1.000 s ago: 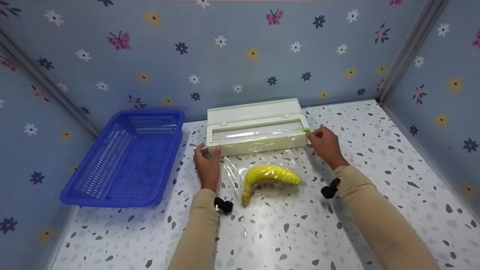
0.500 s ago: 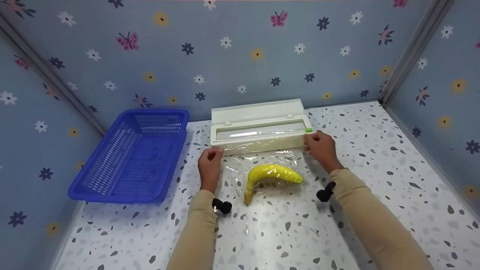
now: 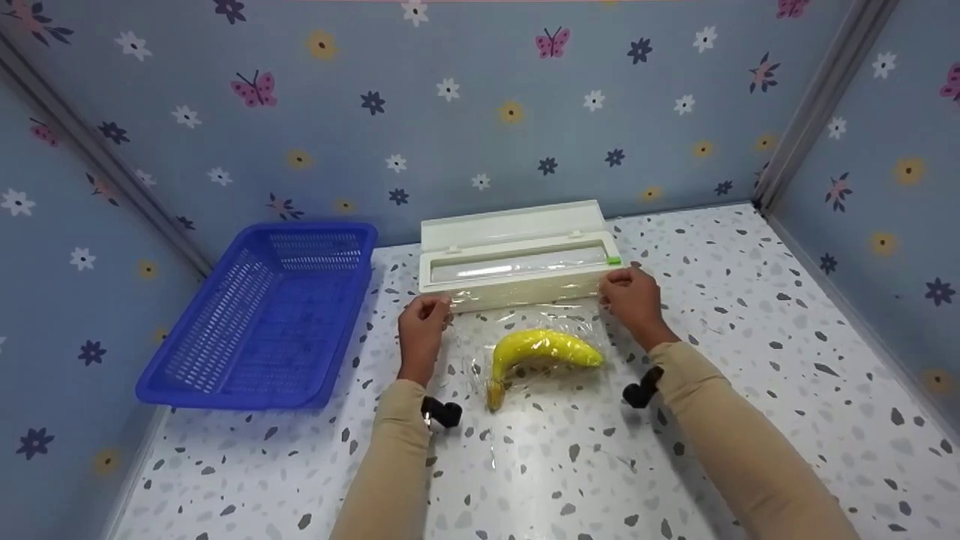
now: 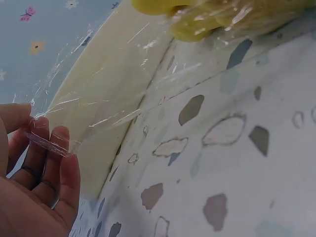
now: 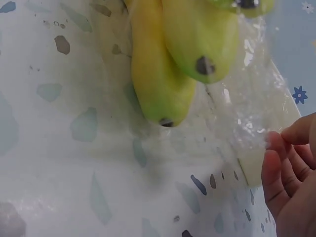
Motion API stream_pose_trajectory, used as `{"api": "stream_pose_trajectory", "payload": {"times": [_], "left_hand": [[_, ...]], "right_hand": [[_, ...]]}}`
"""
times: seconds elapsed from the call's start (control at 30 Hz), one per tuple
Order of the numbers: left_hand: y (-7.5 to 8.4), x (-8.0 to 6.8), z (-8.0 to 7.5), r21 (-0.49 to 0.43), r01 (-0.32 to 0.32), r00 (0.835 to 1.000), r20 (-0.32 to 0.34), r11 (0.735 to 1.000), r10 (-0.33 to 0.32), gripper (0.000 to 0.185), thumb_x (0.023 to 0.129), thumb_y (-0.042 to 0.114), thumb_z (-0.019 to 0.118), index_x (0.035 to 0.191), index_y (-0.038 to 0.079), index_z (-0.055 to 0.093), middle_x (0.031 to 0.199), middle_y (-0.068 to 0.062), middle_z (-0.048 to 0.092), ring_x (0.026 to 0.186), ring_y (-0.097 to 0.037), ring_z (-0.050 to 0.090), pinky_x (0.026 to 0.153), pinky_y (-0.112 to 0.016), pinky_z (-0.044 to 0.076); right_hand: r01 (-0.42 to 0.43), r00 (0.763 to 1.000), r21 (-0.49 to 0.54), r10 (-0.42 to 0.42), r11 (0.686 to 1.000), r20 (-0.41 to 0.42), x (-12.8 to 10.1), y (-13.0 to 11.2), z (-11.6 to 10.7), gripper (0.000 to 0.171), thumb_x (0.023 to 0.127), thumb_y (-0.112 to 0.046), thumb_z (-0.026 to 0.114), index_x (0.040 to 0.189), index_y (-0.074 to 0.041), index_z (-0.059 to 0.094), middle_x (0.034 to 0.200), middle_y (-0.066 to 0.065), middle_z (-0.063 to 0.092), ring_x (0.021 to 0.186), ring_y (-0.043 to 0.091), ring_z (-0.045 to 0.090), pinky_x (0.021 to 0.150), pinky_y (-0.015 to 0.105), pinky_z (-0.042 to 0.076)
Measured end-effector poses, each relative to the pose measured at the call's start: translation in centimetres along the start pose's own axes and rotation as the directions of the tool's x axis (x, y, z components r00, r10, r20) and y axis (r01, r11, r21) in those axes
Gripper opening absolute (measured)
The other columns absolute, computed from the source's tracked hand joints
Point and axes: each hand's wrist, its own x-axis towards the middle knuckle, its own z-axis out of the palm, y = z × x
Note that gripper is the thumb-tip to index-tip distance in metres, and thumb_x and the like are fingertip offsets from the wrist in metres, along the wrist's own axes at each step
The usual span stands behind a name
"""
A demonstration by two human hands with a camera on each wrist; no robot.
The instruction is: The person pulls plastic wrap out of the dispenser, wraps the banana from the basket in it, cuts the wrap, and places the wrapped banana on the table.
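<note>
From the head view we see our left hand [image 3: 421, 324] and right hand [image 3: 634, 298] each pinching a corner of the film [image 3: 525, 311] before the dispenser [image 3: 517, 259], the banana [image 3: 540, 352] lying crosswise between them on the counter [image 3: 750, 337], stem toward us. At the left wrist, curled fingers [image 4: 47, 158] pinch the film's edge. At the right wrist, the banana tips point at us, the fingers [image 5: 289, 173] bent just beside the film.

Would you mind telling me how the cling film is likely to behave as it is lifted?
The cling film looks thin and wrinkled, so it is probably floppy and very light. It bunches where the left hand pinches it, so it may stick to itself. The banana on it would likely weigh it down.
</note>
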Motion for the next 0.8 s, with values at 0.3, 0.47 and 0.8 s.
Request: {"api": "stream_pose_trajectory", "payload": {"times": [0.3,0.47,0.8], "left_hand": [[1.0,-0.6,-0.2,-0.05,0.024,0.997,0.073,0.998,-0.021,0.029,0.1,0.02,0.064,0.108,-0.008,0.065,0.09,-0.02,0.066,0.081,-0.023,0.063,0.084,-0.052,0.051],[2.3,-1.2,-0.3,-0.036,0.039,0.996,0.08,0.999,-0.036,0.028,0.101,0.019,0.062,0.107,-0.007,0.064,0.088,-0.018,0.066,0.084,-0.025,0.063,0.087,-0.051,0.05],[4.4,-2.1,-0.2,0.008,-0.008,0.992,0.129,1.0,0.007,0.02,0.102,0.021,0.06,0.098,0.003,0.068,0.087,-0.014,0.065,0.085,-0.027,0.063,0.089,-0.051,0.049]], "right_hand": [[0.071,0.997,0.051,-0.071,0.996,0.003,-0.9,-0.1,-0.4,0.027,0.096,-0.01,0.057,0.118,0.002,0.068,0.107,0.025,0.066,0.084,0.022,0.064,0.067,0.029,0.056],[0.088,0.996,0.076,-0.088,0.993,-0.003,-1.8,-0.9,-0.7,0.025,0.099,-0.012,0.056,0.116,0.003,0.068,0.114,0.026,0.063,0.087,0.022,0.064,0.072,0.035,0.058],[0.076,0.997,0.149,-0.074,0.986,-0.014,-3.2,-1.8,-1.5,0.026,0.101,-0.014,0.057,0.118,0.003,0.065,0.115,0.015,0.065,0.089,0.021,0.067,0.07,0.03,0.058]]}}
